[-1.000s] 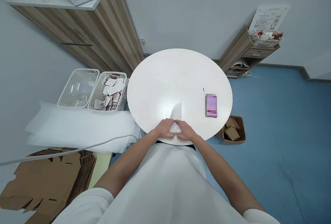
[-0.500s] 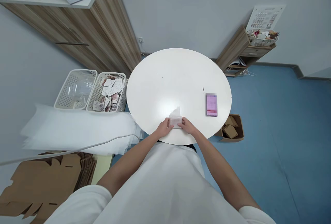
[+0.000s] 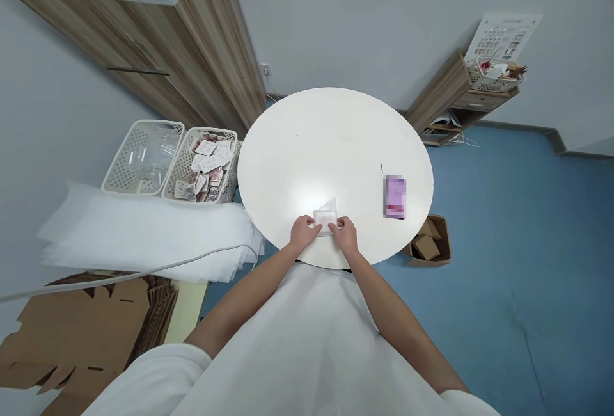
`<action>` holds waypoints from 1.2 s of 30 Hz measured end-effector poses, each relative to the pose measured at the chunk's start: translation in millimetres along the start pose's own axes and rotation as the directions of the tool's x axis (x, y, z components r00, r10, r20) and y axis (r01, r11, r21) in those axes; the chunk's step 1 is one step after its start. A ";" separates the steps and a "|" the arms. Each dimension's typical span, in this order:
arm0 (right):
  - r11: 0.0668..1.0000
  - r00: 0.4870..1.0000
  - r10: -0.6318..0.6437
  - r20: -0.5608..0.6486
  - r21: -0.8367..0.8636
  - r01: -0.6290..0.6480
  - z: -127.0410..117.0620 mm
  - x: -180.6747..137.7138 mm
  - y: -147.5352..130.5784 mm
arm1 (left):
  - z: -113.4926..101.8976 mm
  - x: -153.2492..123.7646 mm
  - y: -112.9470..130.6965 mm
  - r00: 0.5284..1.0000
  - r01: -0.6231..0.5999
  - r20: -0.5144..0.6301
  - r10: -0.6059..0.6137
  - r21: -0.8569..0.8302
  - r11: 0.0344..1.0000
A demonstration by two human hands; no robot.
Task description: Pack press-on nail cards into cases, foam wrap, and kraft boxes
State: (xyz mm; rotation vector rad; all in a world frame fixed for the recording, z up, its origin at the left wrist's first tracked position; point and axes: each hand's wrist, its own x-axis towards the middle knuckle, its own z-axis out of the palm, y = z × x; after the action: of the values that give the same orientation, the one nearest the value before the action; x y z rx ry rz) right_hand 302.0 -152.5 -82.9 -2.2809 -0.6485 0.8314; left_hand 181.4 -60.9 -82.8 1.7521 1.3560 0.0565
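A small white foam-wrapped packet [image 3: 325, 217] lies on the near edge of the round white table [image 3: 336, 141]. My left hand [image 3: 303, 233] grips its left end with curled fingers. At the packet's right end my right hand [image 3: 345, 234] pinches it the same way. A loose flap of the white wrap sticks up behind the packet. A pink and purple card [image 3: 395, 196] lies flat on the table to the right, well apart from both hands.
Left of the table stand two white baskets: one with clear items [image 3: 142, 159], one full of small packets [image 3: 204, 165]. A stack of white foam sheets [image 3: 144, 233] and flat cardboard [image 3: 86, 333] lie nearer. An open carton [image 3: 428, 243] sits on the blue floor at right.
Both hands moved from covering the packet to holding its two ends. The long white flap that reached across the table is now folded down short.
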 end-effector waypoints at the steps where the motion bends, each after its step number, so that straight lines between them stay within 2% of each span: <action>1: 0.999 1.000 -0.012 -0.021 -0.041 0.011 -0.4 0.3 0.7 | -1.1 0.3 -1.0 1.000 -0.005 -0.016 0.006 0.008 1.000; 5: 0.987 0.999 -0.010 -0.049 -0.159 0.002 -5.4 3.5 4.8 | -2.1 -1.2 -4.0 1.000 -0.003 0.010 0.003 0.000 1.000; 9: 0.983 0.999 -0.034 0.025 -0.177 0.038 -12.4 4.5 4.9 | 2.3 -7.0 -2.5 1.000 -0.003 0.001 0.003 -0.033 0.999; 13: 0.992 0.991 -0.050 0.124 -0.113 0.064 -21.8 4.0 4.1 | 6.3 -11.7 0.6 0.999 0.044 -0.028 -0.047 -0.099 0.994; 18: 0.999 0.983 -0.014 0.185 -0.034 0.021 -26.5 12.7 9.4 | 9.5 -12.6 2.2 0.989 0.131 -0.044 -0.141 -0.189 0.973; 22: 0.998 0.974 -0.070 0.216 0.009 0.069 -21.6 20.0 13.9 | 15.6 -13.0 0.8 0.981 0.120 -0.117 -0.152 -0.245 0.962; 24: 0.989 0.966 -0.146 0.213 0.008 0.148 -20.4 19.5 15.1 | 20.1 -16.1 -1.5 0.978 0.051 -0.185 -0.097 -0.240 0.969; 26: 0.970 0.947 -0.236 0.219 -0.013 0.245 -20.7 16.4 16.0 | 24.9 -21.6 -4.7 0.975 -0.070 -0.221 0.028 -0.185 0.980; 29: 0.941 0.908 -0.311 0.280 -0.044 0.336 -22.0 10.7 18.0 | 31.3 -30.4 -10.8 0.960 -0.223 -0.183 0.212 -0.041 0.974; 32: 0.940 0.891 -0.306 0.336 -0.040 0.338 -20.9 7.3 19.8 | 34.5 -32.1 -16.8 0.955 -0.257 -0.127 0.266 0.088 0.963; 36: 0.958 0.917 -0.262 0.302 -0.030 0.284 -10.6 7.0 15.9 | 27.5 -20.9 -23.4 0.955 -0.276 -0.084 0.286 0.114 0.954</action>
State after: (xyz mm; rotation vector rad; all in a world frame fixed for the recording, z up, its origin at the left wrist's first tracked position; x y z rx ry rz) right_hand 317.7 -163.1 -90.0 -2.0793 -1.1221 1.0310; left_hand 169.7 -94.1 -105.2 2.0423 1.1865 0.2401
